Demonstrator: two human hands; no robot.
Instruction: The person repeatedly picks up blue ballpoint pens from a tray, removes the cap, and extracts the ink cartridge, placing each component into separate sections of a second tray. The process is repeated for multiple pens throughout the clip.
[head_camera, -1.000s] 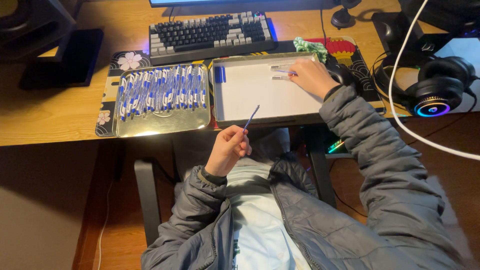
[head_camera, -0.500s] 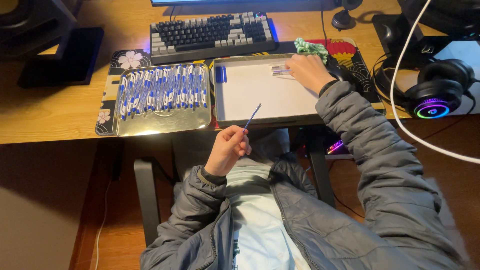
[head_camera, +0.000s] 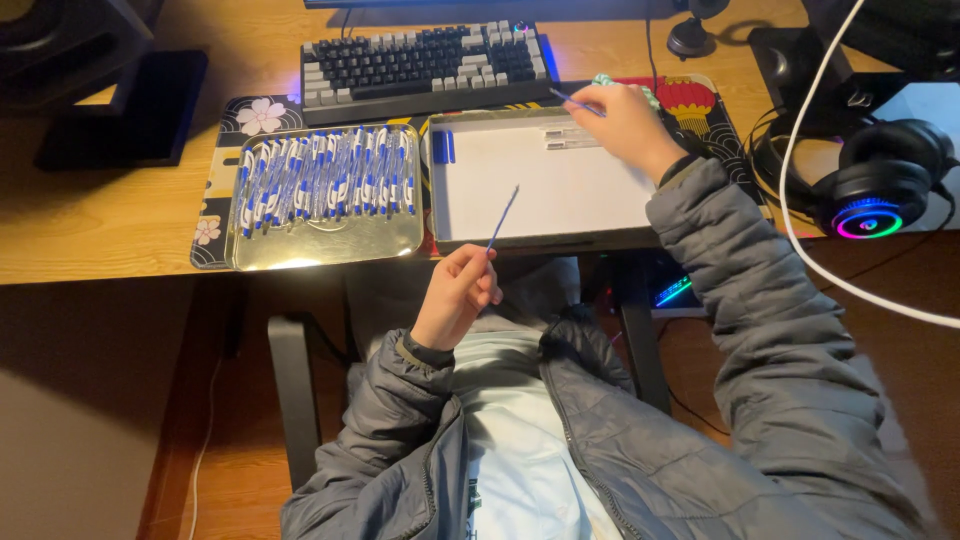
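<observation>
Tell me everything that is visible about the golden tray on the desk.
The tray is rectangular, shiny and gold in colour, apparently metal, with rounded corners and a low raised rim. It lies flat on a patterned desk mat, near the front edge of the wooden desk, in front of the keyboard and beside a white tray. A row of blue and white pens fills its far half; its near half is bare and reflective. Neither hand touches it.
</observation>
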